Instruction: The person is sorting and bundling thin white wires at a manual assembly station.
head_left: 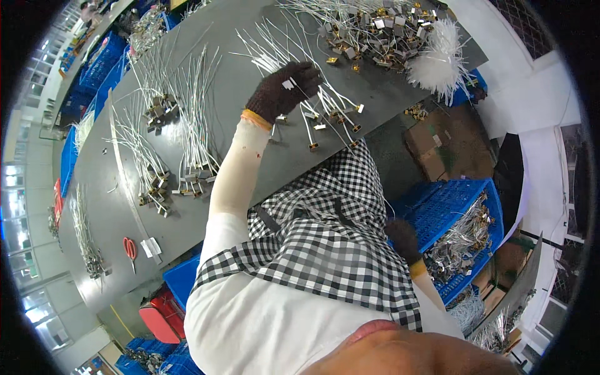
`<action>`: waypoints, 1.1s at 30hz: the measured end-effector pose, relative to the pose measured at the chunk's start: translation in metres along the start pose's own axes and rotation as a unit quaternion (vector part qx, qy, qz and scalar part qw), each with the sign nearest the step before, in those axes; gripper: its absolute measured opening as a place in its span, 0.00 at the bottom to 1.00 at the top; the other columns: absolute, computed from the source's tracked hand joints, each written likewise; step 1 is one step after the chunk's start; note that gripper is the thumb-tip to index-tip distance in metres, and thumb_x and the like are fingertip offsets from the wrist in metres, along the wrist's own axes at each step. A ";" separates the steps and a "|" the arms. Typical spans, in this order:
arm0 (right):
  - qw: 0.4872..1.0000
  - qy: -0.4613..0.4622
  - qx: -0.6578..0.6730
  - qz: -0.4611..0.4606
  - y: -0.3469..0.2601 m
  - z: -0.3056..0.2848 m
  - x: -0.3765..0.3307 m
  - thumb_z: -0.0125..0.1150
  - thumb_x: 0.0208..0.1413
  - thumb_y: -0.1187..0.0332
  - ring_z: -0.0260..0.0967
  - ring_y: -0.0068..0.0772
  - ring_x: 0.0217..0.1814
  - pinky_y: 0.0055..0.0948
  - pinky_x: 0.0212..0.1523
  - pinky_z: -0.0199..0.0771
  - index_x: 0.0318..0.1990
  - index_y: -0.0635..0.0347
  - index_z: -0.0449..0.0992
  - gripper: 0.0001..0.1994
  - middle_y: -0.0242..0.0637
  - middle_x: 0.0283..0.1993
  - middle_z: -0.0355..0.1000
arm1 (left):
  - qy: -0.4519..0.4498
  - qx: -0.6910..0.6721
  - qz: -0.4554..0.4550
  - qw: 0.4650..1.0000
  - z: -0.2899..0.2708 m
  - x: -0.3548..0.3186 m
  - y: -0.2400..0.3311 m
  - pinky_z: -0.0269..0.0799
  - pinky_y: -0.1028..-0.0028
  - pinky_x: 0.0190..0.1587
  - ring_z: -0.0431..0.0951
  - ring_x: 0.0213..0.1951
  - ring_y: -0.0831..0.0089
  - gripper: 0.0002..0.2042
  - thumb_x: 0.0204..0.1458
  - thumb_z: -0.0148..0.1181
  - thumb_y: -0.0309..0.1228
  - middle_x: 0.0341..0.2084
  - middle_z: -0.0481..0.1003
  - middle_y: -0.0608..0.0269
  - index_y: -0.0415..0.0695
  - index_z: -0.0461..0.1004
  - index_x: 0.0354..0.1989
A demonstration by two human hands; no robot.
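Observation:
My left hand [284,90], in a dark brown knitted glove, is over the table with its fingers curled round a bunch of thin white wires [328,100]. Small brass-and-grey block parts [337,119] on the wire ends lie just beyond the hand, toward the table's near edge. A small white piece [289,83] shows against the back of the glove. Low at my right side, my right hand [403,240], gloved alike, is next to the rim of a blue crate [431,209]. Its fingers are dark and cannot be made out.
More wired parts lie in bunches [197,125] on the grey table [244,169] to the left, near red-handled scissors [130,250] and a long metal ruler [128,187]. A large heap of parts [381,37] and a white wire bundle [437,59] are at the far right. Cardboard [431,147] lies below.

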State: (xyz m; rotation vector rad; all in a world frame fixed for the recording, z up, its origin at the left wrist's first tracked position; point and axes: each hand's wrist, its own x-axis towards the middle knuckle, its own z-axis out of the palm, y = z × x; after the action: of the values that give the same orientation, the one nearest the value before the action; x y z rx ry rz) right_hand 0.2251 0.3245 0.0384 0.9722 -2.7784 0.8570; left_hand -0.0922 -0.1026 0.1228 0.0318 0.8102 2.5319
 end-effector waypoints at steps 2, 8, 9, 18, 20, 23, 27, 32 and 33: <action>0.992 -0.024 0.052 0.112 -0.008 0.008 0.027 0.54 0.59 0.69 0.73 0.43 0.47 0.37 0.47 0.73 0.49 0.59 0.75 0.12 0.44 0.46 0.74 | -0.050 0.182 0.035 0.981 0.021 -0.018 -0.021 0.68 0.57 0.60 0.72 0.56 0.52 0.22 0.63 0.48 0.34 0.57 0.69 0.48 0.36 0.61 0.63; 0.905 0.040 0.343 0.249 -0.049 0.011 0.187 0.50 0.63 0.69 0.72 0.33 0.45 0.32 0.46 0.71 0.48 0.65 0.73 0.12 0.43 0.44 0.73 | -0.096 0.437 0.080 0.891 0.035 -0.043 -0.087 0.76 0.67 0.49 0.77 0.49 0.69 0.24 0.54 0.59 0.23 0.54 0.74 0.59 0.44 0.65 0.61; 0.903 0.051 0.357 0.233 -0.050 0.014 0.206 0.49 0.64 0.69 0.71 0.31 0.46 0.31 0.46 0.71 0.49 0.65 0.72 0.12 0.44 0.45 0.73 | -0.104 0.553 0.133 0.816 0.055 -0.052 -0.085 0.76 0.67 0.46 0.78 0.46 0.69 0.25 0.51 0.61 0.23 0.52 0.75 0.60 0.45 0.67 0.60; 0.882 0.200 0.372 0.211 -0.074 0.017 0.253 0.45 0.68 0.69 0.71 0.34 0.51 0.30 0.52 0.70 0.58 0.65 0.68 0.16 0.45 0.52 0.72 | -0.100 0.689 0.279 0.662 0.084 -0.083 -0.075 0.75 0.67 0.48 0.79 0.46 0.59 0.27 0.43 0.64 0.20 0.46 0.77 0.54 0.48 0.71 0.56; 0.913 0.159 0.336 0.166 -0.078 0.002 0.250 0.45 0.67 0.69 0.71 0.32 0.52 0.29 0.52 0.70 0.58 0.65 0.68 0.15 0.45 0.52 0.72 | -0.131 0.700 0.242 0.659 0.091 -0.082 -0.070 0.73 0.67 0.51 0.78 0.49 0.59 0.23 0.48 0.61 0.21 0.49 0.76 0.53 0.46 0.72 0.56; 0.901 0.138 0.371 0.175 -0.081 -0.012 0.245 0.46 0.67 0.70 0.71 0.31 0.51 0.30 0.51 0.71 0.57 0.64 0.68 0.15 0.45 0.51 0.73 | -0.142 0.648 0.141 0.735 0.073 -0.081 -0.065 0.72 0.67 0.53 0.76 0.52 0.60 0.20 0.53 0.57 0.23 0.51 0.75 0.54 0.46 0.72 0.56; 0.909 0.165 0.316 0.217 -0.069 -0.001 0.240 0.46 0.67 0.70 0.71 0.34 0.52 0.31 0.51 0.71 0.56 0.64 0.69 0.14 0.45 0.50 0.73 | -0.110 0.790 0.208 0.566 0.039 -0.073 -0.080 0.76 0.72 0.45 0.79 0.43 0.68 0.19 0.55 0.60 0.25 0.46 0.77 0.58 0.45 0.71 0.56; 0.932 0.197 0.256 0.165 -0.075 0.003 0.239 0.47 0.65 0.73 0.72 0.41 0.52 0.33 0.50 0.72 0.55 0.64 0.69 0.13 0.50 0.52 0.71 | -0.050 0.636 0.155 0.754 0.094 -0.078 -0.063 0.77 0.73 0.43 0.81 0.40 0.70 0.16 0.56 0.59 0.28 0.43 0.79 0.60 0.41 0.73 0.52; 0.932 0.195 0.258 0.163 -0.075 0.001 0.239 0.47 0.65 0.73 0.72 0.41 0.52 0.33 0.50 0.72 0.55 0.64 0.69 0.13 0.50 0.52 0.71 | -0.077 0.612 0.168 0.769 0.091 -0.075 -0.059 0.77 0.73 0.43 0.81 0.41 0.71 0.15 0.56 0.58 0.29 0.43 0.79 0.60 0.40 0.73 0.51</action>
State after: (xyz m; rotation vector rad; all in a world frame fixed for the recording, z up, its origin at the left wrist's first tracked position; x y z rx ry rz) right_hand 0.0795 0.1433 0.1324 0.3056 -2.4348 1.6758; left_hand 0.0148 -0.0449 0.1739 0.8423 2.3626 1.7395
